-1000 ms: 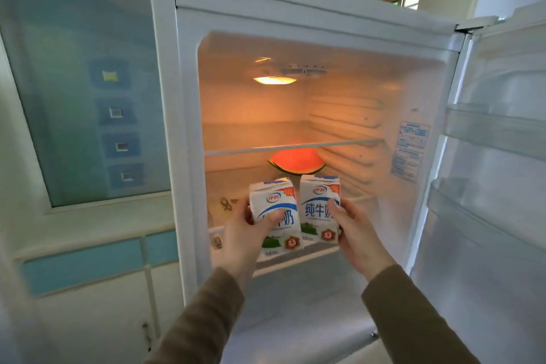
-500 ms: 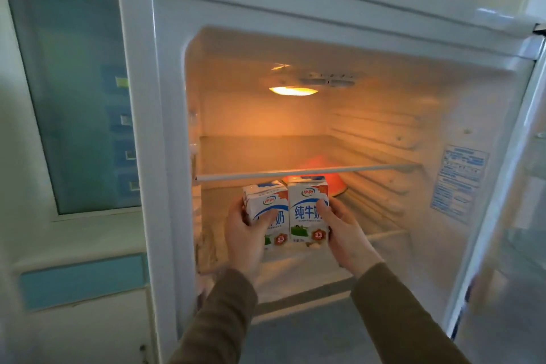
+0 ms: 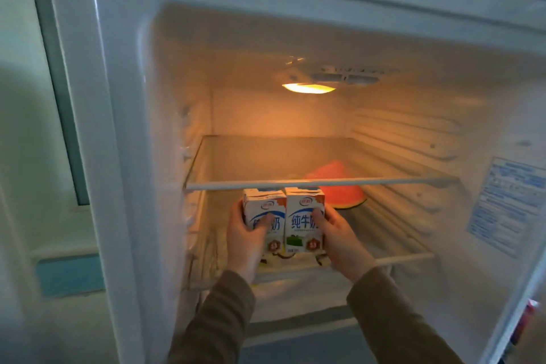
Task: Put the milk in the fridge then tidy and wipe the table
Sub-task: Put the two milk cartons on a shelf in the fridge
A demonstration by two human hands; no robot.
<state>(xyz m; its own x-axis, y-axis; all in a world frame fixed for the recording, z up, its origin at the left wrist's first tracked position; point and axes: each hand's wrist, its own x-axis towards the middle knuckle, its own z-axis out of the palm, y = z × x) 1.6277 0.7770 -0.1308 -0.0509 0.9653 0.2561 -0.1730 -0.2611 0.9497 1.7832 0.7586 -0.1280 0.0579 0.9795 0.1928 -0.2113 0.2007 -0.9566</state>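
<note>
Two white-and-blue milk cartons stand side by side, upright, inside the open fridge (image 3: 124, 156), just under the upper glass shelf (image 3: 319, 182). My left hand (image 3: 245, 241) grips the left milk carton (image 3: 260, 210), thumb across its front. My right hand (image 3: 339, 242) grips the right milk carton (image 3: 302, 221) from its right side. Both cartons sit at the front of the lower shelf (image 3: 404, 258); whether their bases rest on it I cannot tell.
A slice of red watermelon (image 3: 345, 195) lies on the lower shelf behind and to the right of the cartons. The fridge lamp (image 3: 308, 88) is lit. A blue label (image 3: 508, 204) is on the right inner wall. A cabinet stands to the left.
My view has come closer to the fridge and both hands have carried the cartons further in, under the upper shelf. The open door on the right has left the view.
</note>
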